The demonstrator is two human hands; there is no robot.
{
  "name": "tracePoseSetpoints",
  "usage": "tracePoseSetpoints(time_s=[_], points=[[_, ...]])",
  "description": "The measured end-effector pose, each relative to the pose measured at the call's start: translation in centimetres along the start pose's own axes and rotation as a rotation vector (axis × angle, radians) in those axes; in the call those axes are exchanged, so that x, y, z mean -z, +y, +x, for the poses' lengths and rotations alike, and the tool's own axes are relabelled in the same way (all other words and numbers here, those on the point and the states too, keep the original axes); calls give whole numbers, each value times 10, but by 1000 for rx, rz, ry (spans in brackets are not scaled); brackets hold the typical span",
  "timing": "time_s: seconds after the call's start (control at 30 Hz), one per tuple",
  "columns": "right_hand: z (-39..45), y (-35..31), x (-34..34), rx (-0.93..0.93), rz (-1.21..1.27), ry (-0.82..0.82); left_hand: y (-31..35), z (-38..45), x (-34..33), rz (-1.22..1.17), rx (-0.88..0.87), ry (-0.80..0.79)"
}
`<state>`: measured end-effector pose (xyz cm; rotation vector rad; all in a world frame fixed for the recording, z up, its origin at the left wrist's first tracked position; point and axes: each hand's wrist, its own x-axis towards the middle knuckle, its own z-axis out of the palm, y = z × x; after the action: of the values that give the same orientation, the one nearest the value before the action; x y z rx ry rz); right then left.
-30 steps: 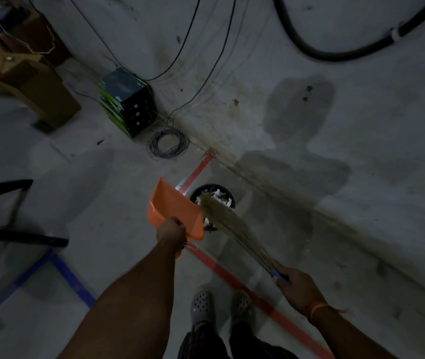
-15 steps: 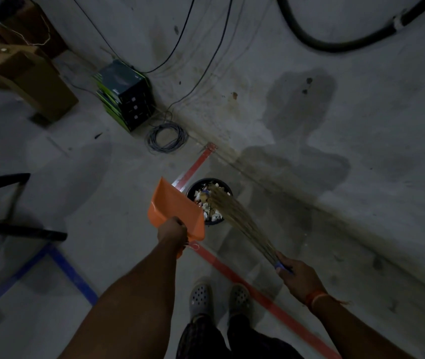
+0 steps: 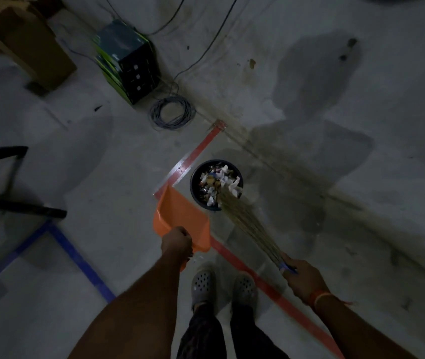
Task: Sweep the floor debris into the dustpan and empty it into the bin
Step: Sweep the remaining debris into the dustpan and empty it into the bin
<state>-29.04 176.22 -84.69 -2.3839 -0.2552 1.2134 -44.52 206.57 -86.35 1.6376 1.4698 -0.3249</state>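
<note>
left hand grips dustpan | right hand grips broom | bin full

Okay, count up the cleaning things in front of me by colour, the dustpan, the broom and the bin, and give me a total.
Orange: 1, the dustpan
Straw-coloured: 1, the broom
Black: 1, the bin
Total: 3
</note>
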Motion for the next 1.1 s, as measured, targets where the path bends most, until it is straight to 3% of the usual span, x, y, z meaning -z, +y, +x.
tracePoseSetpoints(time_s=[0.17,0.37,0.8,1.1], points=[[36,-20,-15,45,-157,-81,-13,1,-11,8,20,-28],[54,-51,-11,93,-95,-97,-10,3,-3,7,45,-12],[-25,-35,47,41,-8,-21,52,-26,20,-35,-42,47],[-70,-31,77,79,-2,24,74,-84,26,1,-98,-2]])
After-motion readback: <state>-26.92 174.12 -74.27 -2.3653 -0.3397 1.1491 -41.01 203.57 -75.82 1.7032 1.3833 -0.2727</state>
